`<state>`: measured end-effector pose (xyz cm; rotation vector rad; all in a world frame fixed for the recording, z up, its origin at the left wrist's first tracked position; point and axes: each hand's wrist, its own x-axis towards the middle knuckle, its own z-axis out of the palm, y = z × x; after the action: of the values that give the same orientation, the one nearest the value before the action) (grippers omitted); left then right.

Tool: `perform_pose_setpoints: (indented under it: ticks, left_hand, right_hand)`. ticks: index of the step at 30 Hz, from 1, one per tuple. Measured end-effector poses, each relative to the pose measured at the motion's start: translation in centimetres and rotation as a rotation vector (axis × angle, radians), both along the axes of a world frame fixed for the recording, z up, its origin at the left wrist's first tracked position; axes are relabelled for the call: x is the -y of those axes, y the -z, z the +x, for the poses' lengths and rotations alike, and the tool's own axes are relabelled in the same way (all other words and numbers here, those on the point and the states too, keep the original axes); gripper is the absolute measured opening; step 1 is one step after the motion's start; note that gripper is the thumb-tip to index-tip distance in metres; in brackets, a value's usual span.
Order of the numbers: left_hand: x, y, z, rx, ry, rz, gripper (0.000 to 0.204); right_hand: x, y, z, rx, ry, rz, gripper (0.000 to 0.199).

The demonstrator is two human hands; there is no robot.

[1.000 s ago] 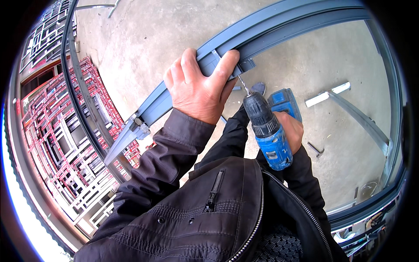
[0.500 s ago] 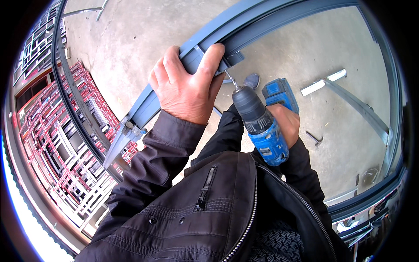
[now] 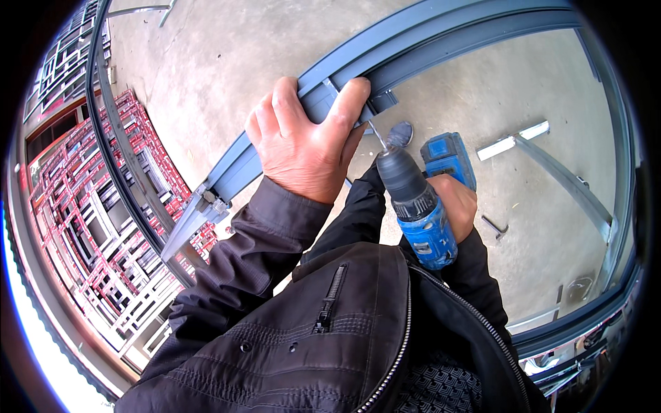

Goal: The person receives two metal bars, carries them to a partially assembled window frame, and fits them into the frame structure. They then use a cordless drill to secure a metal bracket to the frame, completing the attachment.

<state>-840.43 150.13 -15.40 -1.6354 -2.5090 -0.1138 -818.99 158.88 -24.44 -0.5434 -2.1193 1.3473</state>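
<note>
Along the inner edge of the far bar of a blue-grey metal frame (image 3: 413,45), which spans above the concrete floor (image 3: 193,69), a drill bit (image 3: 379,135) meets the metal just beside the left thumb. The left hand (image 3: 299,148) is closed on that bar, fingers over its outer edge, thumb pressed flat on the upper face. The right hand (image 3: 454,206) has its fingers wrapped around the grip of a blue and black drill (image 3: 427,234), held below the bar's inner edge with the bit pointing up and away from the body.

The frame looks stiff and long, probably awkward rather than very heavy, its smooth coating likely slippery and easy to scratch; a hold across the whole bar, clear of the bit, would suit it. The drill is likely dense, best taken by the grip behind the chuck, while the thin bit could snap if levered sideways.

Whether the bit has entered the metal cannot be told. The trigger finger is hidden behind the drill body, the left palm covers part of the bar, and the frame's far right corner runs out at the dark rim.
</note>
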Motion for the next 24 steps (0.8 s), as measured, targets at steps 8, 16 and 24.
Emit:
perform_pose_setpoints:
  ticks: [8,16,24]
  left_hand:
    - [-0.07,0.06,0.08,-0.012,-0.007,0.001,0.078]
    - [-0.19,0.08,-0.04,-0.011,0.004,0.003,0.079]
    - [-0.08,0.31,-0.16,-0.021,0.034,0.008,0.08]
  right_hand:
    - [-0.27,0.1,-0.02,-0.009,-0.008,0.014,0.022]
    - [-0.55,0.07,0.08,0.002,-0.018,0.026,0.023]
    - [-0.57,0.39,0.11,0.001,-0.022,0.052,0.023]
